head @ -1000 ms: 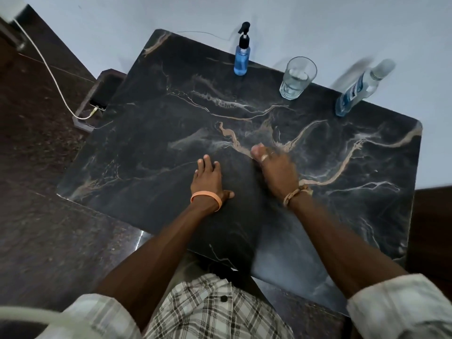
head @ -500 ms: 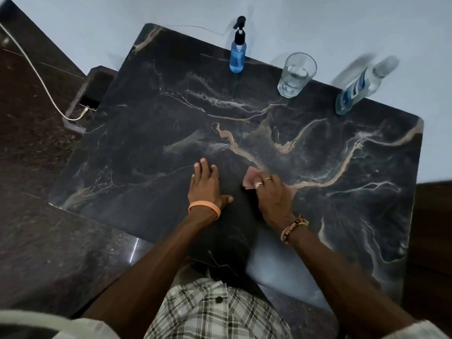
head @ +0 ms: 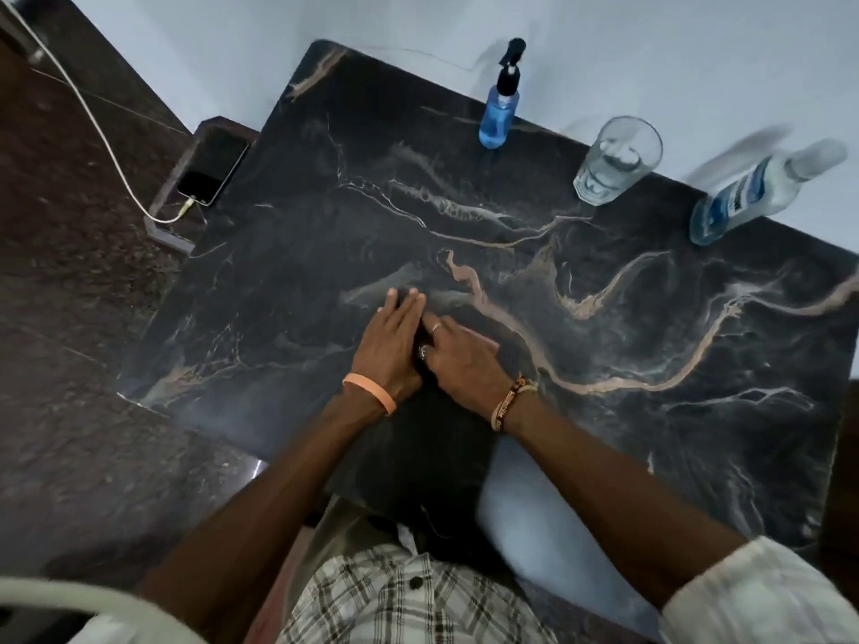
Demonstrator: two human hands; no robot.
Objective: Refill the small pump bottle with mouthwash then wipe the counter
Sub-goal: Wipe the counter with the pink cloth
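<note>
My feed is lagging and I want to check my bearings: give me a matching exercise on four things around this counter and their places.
1. pump bottle
2. glass
3. big bottle
4. phone

A. left of the counter, on a white cable
B. back right corner
C. between the two bottles
D. back edge, black top

Pairs: 1-D, 2-C, 3-B, 4-A.

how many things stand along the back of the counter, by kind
pump bottle: 1
drinking glass: 1
mouthwash bottle: 1
total: 3
</note>
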